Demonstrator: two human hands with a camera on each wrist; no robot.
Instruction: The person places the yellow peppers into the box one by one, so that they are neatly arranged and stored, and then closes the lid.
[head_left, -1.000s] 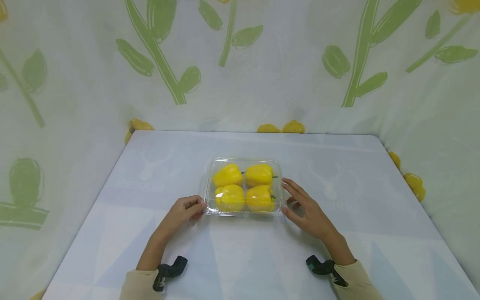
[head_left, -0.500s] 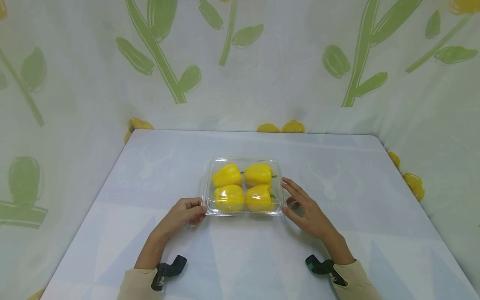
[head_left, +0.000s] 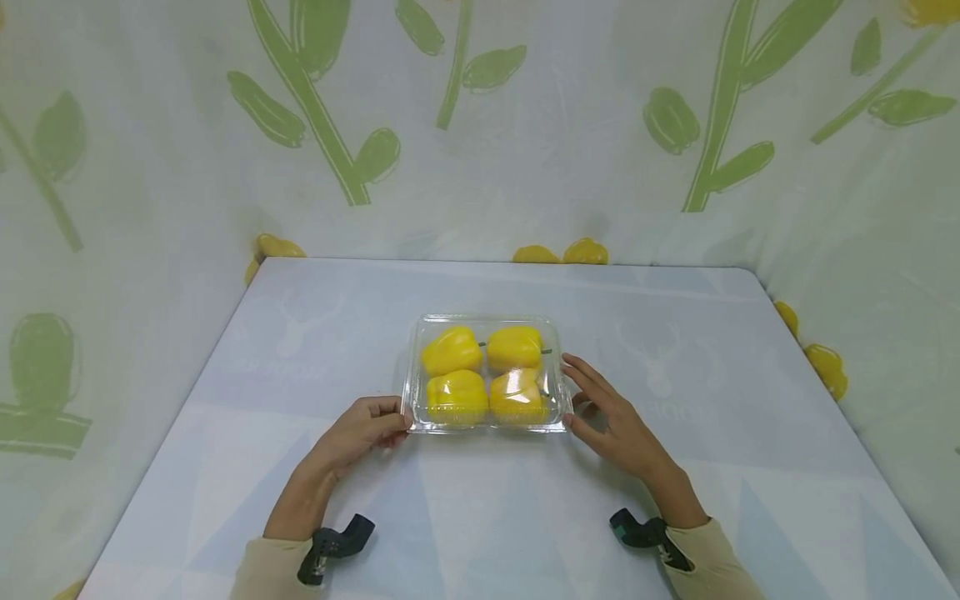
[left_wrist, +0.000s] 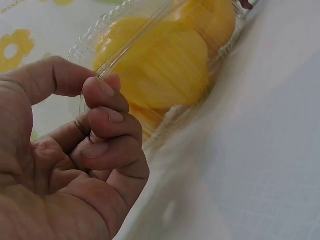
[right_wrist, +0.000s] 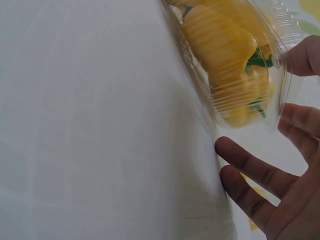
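A clear plastic clamshell box (head_left: 485, 427) lies on the table with its lid over several yellow bell peppers (head_left: 456, 396), which have short green stems. My left hand (head_left: 365, 433) pinches the rim at the box's front left corner. Seen from the left wrist, the thumb and index fingertip of that hand (left_wrist: 75, 135) meet on the thin plastic edge, the other fingers curled below. At the right side, my right hand (head_left: 618, 423) touches the box's edge with its thumb and fingertips, fingers spread and mostly straight. Two of its fingers (right_wrist: 250, 165) reach down beside the box in the right wrist view.
The table (head_left: 480, 517) wears a pale white and blue cover. Behind it and at both sides hangs a white curtain (head_left: 570, 125) printed with green leaves and yellow flowers. A black camera mount (head_left: 341, 542) sits on the left wrist, another (head_left: 641, 531) on the right.
My left thumb has come over the box's front left rim, and the fingers have closed to a pinch there. The box's left edge has shifted slightly left. The right hand has barely moved.
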